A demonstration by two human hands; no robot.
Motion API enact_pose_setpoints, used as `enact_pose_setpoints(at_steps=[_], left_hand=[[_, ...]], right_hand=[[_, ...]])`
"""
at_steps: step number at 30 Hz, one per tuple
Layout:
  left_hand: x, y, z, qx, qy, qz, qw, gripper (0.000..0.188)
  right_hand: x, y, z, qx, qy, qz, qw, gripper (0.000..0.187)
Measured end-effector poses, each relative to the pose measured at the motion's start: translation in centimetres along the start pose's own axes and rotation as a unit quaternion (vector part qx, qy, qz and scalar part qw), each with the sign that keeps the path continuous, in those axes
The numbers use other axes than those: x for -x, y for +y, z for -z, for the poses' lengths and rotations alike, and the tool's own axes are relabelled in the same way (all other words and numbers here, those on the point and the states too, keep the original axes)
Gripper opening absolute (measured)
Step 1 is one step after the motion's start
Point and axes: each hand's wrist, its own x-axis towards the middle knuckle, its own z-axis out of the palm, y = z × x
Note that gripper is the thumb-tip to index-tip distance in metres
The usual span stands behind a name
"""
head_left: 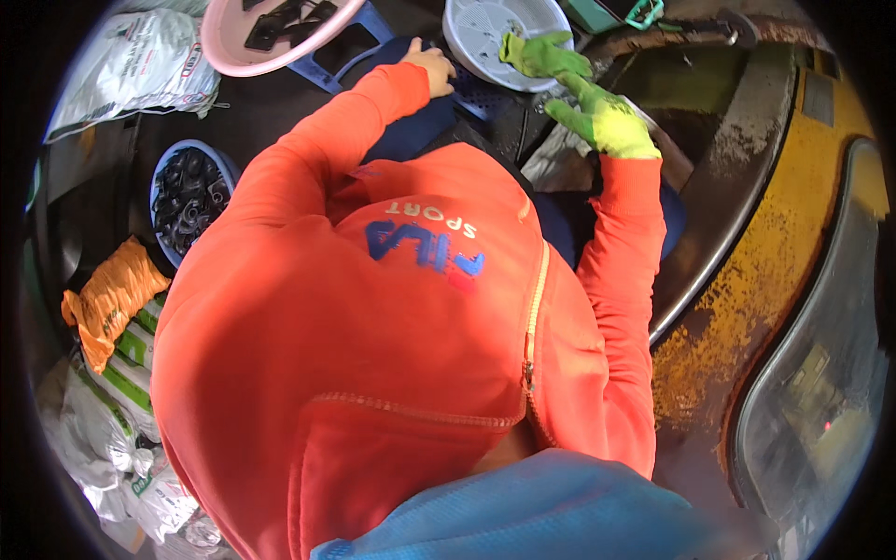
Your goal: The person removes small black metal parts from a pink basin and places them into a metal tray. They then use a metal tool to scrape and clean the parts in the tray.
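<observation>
My left hand [431, 69] is bare and rests on my dark blue trouser leg [411, 121], fingers loosely spread and holding nothing. My right hand [611, 123] wears a green-yellow work glove. Its thumb stands apart, and a stretched finger reaches a second green glove [543, 56]. That glove lies over the near right rim of a pale blue-white basin [459, 42], its fingers pointing inward. The right fingertips overlap it, with no firm grip showing. Small bits lie in the basin.
A pink basin [213, 42] with black parts stands on a blue stool [315, 71]. Black parts fill a blue bucket [233, 170] at left. Sacks [135, 70] and an orange bag [117, 294] lie left. A worn yellow machine [737, 308] with a metal edge borders my right.
</observation>
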Motion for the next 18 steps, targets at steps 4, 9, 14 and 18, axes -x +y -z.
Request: enact_pose_setpoints(at_steps=[4,9,14,18], left_hand=[[0.4,0.1,0.0,0.007,0.024,-0.008,1.0,0.038],[0.1,-0.4,0.7,0.025,0.014,0.002,1.0,0.038],[0.0,-0.5,1.0,0.03,0.001,0.006,1.0,0.039],[0.1,-0.4,0.9,0.031,-0.006,-0.001,0.999,0.039]], right_hand=[[0.2,-0.5,0.5,-0.036,-0.026,-0.024,0.999,0.056],[-0.6,-0.9,0.9,-0.03,-0.072,-0.095,0.992,0.06],[-0.9,-0.6,0.8,-0.024,-0.072,-0.08,0.994,0.072],[-0.9,-0.3,0.5,-0.007,-0.068,-0.065,0.996,0.066]])
